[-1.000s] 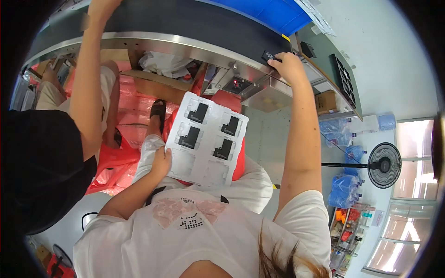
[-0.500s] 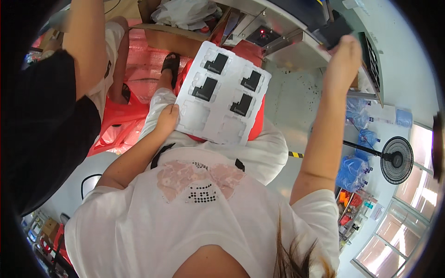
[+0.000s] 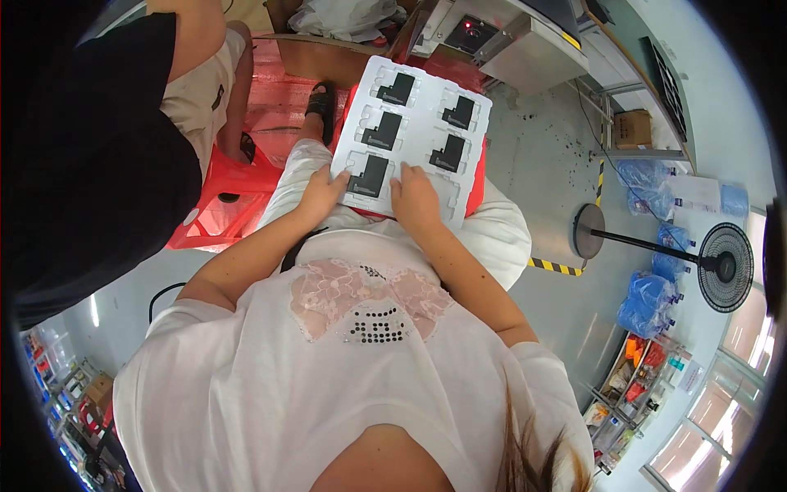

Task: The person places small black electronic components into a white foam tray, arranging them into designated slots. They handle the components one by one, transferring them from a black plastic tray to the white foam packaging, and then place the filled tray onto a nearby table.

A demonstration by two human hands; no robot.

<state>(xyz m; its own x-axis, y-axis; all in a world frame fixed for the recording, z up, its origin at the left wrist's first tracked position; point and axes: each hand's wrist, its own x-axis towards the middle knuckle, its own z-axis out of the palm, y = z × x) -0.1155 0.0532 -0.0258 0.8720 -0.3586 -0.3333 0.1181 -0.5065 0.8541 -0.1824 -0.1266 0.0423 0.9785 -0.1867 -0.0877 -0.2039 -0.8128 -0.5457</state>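
The white tray rested on the person's lap, and in five of its six pockets lay black, notched parts, one in each. From this, the filling seemed almost finished: only the lower right pocket, partly behind the right hand, looked empty. The left hand gripped the tray's left edge. The right hand's fingers were bent just beside the lowest left part; whether they pressed on anything could not be told. Farther off, an open carton contained whitish plastic bags.
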